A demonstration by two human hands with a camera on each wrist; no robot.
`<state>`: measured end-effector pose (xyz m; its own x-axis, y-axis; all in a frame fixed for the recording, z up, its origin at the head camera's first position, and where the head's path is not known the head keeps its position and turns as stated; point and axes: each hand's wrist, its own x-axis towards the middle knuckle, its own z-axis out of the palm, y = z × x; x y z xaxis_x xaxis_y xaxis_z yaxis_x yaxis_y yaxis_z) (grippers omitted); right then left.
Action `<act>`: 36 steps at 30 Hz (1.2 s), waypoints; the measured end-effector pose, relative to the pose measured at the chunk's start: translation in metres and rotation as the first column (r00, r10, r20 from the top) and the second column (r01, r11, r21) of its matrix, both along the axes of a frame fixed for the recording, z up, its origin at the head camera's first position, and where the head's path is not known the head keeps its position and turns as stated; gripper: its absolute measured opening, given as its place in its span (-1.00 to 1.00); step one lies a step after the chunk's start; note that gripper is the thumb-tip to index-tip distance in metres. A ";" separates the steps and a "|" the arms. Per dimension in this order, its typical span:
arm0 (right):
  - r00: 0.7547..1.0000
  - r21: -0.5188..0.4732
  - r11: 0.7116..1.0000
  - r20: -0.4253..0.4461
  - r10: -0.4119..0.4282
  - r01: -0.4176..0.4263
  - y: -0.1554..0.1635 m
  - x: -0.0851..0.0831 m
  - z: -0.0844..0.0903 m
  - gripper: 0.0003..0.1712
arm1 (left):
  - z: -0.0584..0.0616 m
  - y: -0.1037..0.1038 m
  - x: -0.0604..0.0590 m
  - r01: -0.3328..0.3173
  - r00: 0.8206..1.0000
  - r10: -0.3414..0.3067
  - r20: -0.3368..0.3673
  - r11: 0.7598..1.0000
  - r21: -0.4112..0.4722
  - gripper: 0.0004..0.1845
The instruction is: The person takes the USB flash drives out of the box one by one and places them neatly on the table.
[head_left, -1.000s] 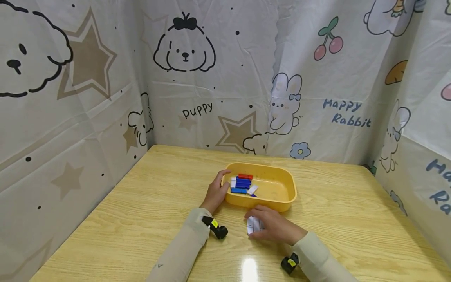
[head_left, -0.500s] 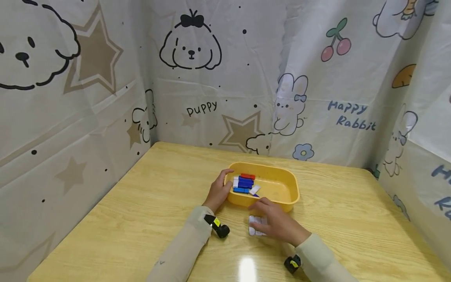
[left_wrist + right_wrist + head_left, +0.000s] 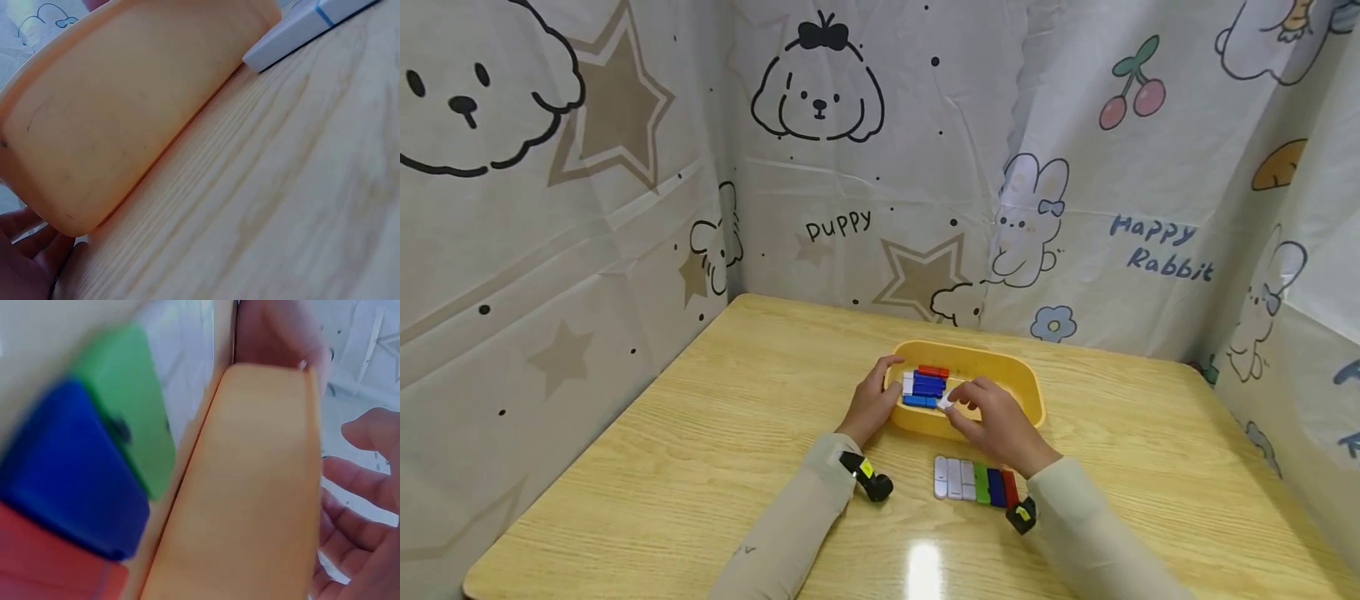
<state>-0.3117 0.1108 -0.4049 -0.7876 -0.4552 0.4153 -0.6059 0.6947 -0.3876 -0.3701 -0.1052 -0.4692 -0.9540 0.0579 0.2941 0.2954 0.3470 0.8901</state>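
Observation:
A yellow tray sits mid-table and holds several small red, blue and white blocks at its left end. My left hand grips the tray's left rim, thumb over the edge; its fingers show under the tray wall. My right hand reaches into the tray, fingertips at a white block; its fingers look loosely spread with nothing seen between them. On the table in front of the tray lies a row of blocks: white ones, green, blue, red.
The wooden table is walled in by cartoon-printed sheets at the back and on both sides. Bare wood lies to the left and right of the tray. A white block edges the left wrist view.
My right hand has lifted off the row of blocks on the table and moved forward into the tray, uncovering the row. The left hand has stayed on the tray rim.

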 end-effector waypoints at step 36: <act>0.854 0.259 0.965 0.494 -0.162 0.034 -0.006 -0.041 -0.010 -0.33 | 0.000 0.001 -0.002 0.007 1.000 -0.007 -0.013 1.000 0.003 -0.52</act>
<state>-0.3532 0.1051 -0.4150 -0.9037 -0.3966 -0.1616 -0.2933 0.8481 -0.4412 -0.3722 -0.1044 -0.4696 -0.9496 0.0639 0.3070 0.3098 0.3424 0.8870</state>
